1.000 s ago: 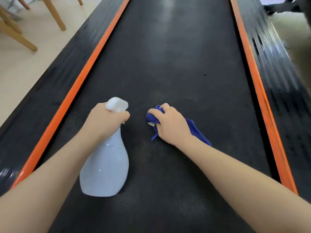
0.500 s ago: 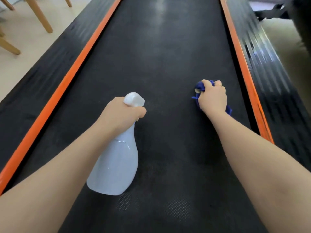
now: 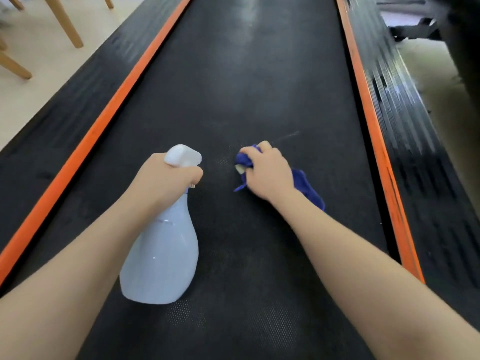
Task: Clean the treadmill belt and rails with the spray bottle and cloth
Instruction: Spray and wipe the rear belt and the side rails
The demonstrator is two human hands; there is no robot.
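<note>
Right hand (image 3: pixel 268 175) swept cloth (image 3: pixel 306 187) back from right rail (image 3: pixel 374 131) to belt (image 3: pixel 233 87) centre, fingers clamped on it. Left hand (image 3: pixel 166 180) grips bottle (image 3: pixel 161 255), upright on belt. Step: wiping belt. Next likely: firm strokes outward, then rails.

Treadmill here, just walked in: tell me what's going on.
A person is cleaning the treadmill belt. The left hand grips the neck of a pale blue spray bottle, nozzle pointing forward over the belt. The right hand holds a bunched blue cloth against the belt near its middle. The orange side strips and the black ribbed rails beside them are not being touched right now. Wooden chair legs stand on the floor to the left.
</note>
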